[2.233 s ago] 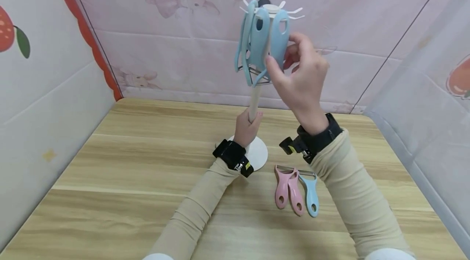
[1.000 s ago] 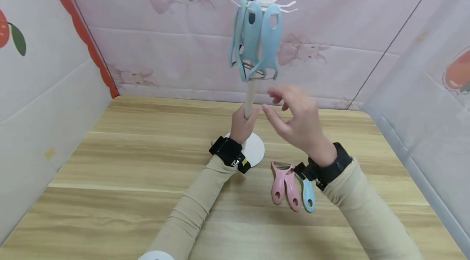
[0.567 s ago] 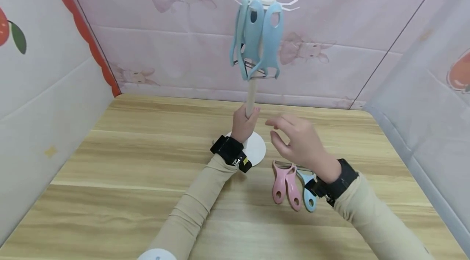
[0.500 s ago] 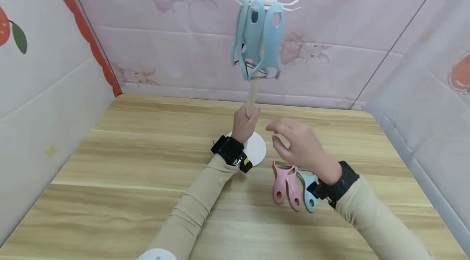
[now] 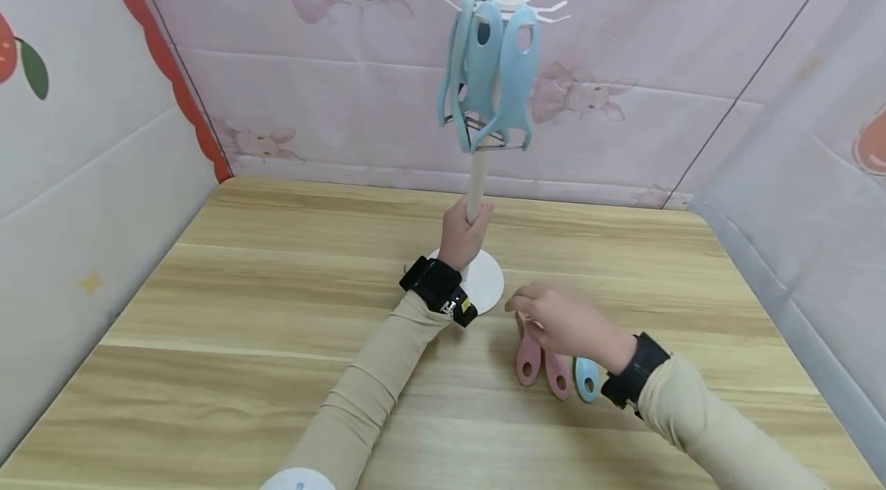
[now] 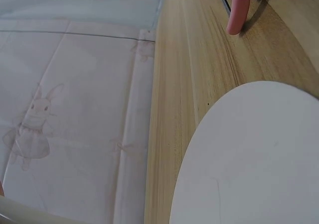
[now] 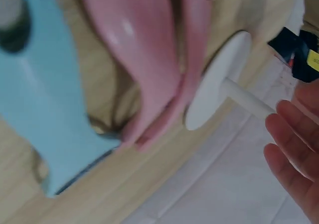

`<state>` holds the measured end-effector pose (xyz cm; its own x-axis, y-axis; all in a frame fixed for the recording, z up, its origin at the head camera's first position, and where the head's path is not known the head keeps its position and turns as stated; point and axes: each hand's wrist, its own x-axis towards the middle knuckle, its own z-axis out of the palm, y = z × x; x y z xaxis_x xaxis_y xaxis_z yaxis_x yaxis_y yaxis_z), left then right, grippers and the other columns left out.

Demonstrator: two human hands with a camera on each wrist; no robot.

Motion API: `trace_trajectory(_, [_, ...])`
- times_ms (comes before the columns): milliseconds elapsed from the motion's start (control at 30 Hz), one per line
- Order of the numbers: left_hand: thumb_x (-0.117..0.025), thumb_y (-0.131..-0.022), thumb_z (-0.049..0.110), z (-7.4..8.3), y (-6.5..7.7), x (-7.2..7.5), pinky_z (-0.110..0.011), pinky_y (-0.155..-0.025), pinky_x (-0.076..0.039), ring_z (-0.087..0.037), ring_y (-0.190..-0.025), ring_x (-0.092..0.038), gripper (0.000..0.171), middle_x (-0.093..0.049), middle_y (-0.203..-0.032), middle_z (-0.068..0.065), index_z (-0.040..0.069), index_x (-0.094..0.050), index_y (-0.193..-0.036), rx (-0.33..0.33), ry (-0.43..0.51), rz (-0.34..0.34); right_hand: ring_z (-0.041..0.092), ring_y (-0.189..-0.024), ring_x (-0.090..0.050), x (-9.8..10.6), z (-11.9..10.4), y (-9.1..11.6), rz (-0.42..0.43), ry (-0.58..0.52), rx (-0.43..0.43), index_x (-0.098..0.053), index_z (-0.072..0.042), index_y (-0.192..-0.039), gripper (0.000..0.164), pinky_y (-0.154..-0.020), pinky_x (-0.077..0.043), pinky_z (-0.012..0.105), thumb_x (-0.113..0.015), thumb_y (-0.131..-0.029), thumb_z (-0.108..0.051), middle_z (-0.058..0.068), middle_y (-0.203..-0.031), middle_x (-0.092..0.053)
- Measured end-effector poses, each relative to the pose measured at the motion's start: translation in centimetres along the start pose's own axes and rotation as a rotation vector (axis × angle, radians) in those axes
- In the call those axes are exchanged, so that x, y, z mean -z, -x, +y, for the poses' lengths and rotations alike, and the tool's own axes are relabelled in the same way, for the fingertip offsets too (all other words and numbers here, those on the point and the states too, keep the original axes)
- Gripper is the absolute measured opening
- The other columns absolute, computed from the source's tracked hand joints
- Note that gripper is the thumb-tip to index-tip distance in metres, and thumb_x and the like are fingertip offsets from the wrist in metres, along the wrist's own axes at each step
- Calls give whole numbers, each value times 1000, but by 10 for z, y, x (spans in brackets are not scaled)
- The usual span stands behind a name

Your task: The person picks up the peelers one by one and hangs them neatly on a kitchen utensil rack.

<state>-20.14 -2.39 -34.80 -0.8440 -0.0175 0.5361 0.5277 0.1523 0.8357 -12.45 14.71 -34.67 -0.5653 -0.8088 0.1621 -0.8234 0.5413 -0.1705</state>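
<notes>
My left hand (image 5: 464,236) grips the pole (image 5: 476,186) of a white hook stand with a round base (image 5: 484,284). Several light-blue peelers (image 5: 515,75) hang from the hooks at its top. My right hand (image 5: 564,321) hovers over three peelers lying on the table, its fingers loosely bent and holding nothing. Two of these are pink, the left pink peeler (image 5: 528,363) and the right pink peeler (image 5: 557,376); beside them is a blue peeler (image 5: 587,381). The hand hides their upper ends in the head view. Fingers (image 7: 294,149) appear apart from the peelers in the right wrist view.
The wood-grain table (image 5: 277,267) carries the stand and loose peelers. A pink rabbit-print sheet (image 5: 332,82) stands behind it, with pale panels on both sides. Some white hooks (image 5: 554,11) on the stand's right side bear no peeler.
My right hand has let go of a hanging blue peeler, then come down toward the viewer to the peelers on the table. The left hand has kept its grip on the pole.
</notes>
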Motion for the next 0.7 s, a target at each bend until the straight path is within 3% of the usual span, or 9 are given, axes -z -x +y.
trace_trajectory(233, [-52, -89, -1, 1, 0, 0, -20, -44, -23, -4, -44, -26, 27, -30, -52, 3, 3, -40, -65, 15, -4, 1, 21, -91, -59, -14, 7, 15, -96, 25, 22, -66, -1, -95, 39, -77, -49, 31, -53, -63, 18, 9, -99, -62])
trace_trajectory(400, [-52, -89, -1, 0, 1, 1, -20, -44, -23, -3, -43, -25, 28, -30, -51, 3, 4, -39, -65, 18, -9, 0, 27, -100, -56, -22, 10, 20, -130, 103, 46, -66, -1, -100, 43, -83, -48, 36, -63, -60, 16, 15, -109, -59])
trace_trajectory(700, [-51, -89, -2, 0, 1, 0, -20, -43, -22, -4, -43, -25, 29, -28, -51, 4, 5, -38, -64, 21, 4, -2, 20, -88, -56, -32, 9, 19, -141, 208, 114, -69, -7, -93, 43, -75, -49, 32, -65, -57, 18, 9, -100, -59])
